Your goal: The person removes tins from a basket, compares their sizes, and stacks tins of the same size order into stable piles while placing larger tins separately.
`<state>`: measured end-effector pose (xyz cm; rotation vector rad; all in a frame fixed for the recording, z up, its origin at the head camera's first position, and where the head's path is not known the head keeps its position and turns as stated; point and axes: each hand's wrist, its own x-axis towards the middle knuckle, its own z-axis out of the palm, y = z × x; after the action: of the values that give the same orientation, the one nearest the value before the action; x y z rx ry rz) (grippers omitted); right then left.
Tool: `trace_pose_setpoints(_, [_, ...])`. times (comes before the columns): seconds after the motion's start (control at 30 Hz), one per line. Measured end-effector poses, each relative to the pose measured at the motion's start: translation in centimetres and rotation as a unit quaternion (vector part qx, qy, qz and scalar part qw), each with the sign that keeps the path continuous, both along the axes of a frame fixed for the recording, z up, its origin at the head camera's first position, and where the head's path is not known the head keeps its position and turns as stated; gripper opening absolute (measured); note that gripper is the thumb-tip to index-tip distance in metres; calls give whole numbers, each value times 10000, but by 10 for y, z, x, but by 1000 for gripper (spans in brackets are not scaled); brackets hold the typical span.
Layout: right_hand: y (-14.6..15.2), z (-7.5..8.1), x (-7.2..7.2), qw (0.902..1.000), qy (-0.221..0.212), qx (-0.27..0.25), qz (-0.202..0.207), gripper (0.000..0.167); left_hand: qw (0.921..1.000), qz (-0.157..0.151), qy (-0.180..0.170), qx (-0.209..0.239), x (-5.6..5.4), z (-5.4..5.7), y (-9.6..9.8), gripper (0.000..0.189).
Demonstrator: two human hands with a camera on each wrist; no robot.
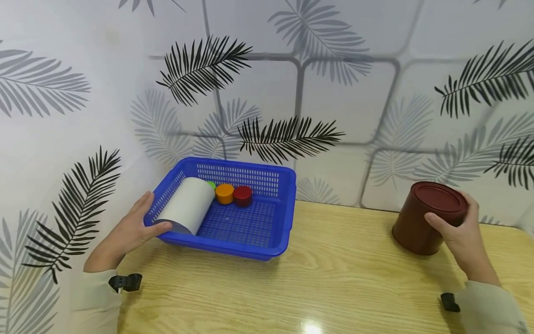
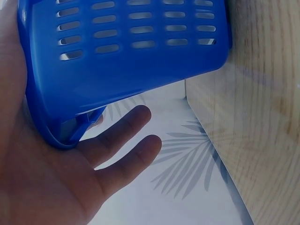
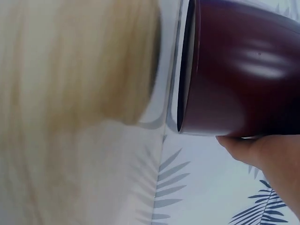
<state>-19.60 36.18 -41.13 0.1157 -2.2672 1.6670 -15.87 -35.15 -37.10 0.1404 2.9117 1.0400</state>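
Note:
A blue plastic basket (image 1: 242, 253) with slotted walls is on the left of the wooden table. My left hand (image 1: 129, 227) holds its left corner, thumb over the rim; in the left wrist view two fingers extend loosely below the rim. Inside lie a white cylinder-like object (image 1: 187, 204), an orange round piece (image 1: 225, 193), a red round piece (image 1: 243, 195) and a mostly hidden green piece (image 1: 211, 184). On the right, my right hand (image 1: 463, 234) grips a dark red tub (image 1: 417, 227), its recessed round end up. The tub's lower rim (image 3: 187, 89) appears lifted off the table.
The light wooden table (image 1: 333, 278) stretches between the basket and the tub. Behind it stands a pale wall covering (image 1: 342, 106) with a leaf pattern, close to the table's far edge. Dark straps sit at both wrists over light sleeves.

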Motion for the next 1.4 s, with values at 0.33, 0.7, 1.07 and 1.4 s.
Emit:
trace_pose_setpoints(0.33, [4, -4, -3, 9991, -114, 405, -11, 83, 10000, -35, 71, -53, 2, 1, -2, 113])
trace_pose_setpoints(0.7, [16, -7, -6, 9928, -354, 971, 605, 83, 9999, -26, 69, -135, 2, 3, -4, 114])
trace_pose_setpoints(1.07, [30, -3, -19, 9843, -680, 1121, 1182, 85, 9999, -4, 81, -128, 2, 2, -6, 113])
trace_pose_setpoints(1.4, [36, -10, -20, 9837, -693, 1263, 1073, 81, 9998, -2, 112, -191, -2, -1, -4, 114])
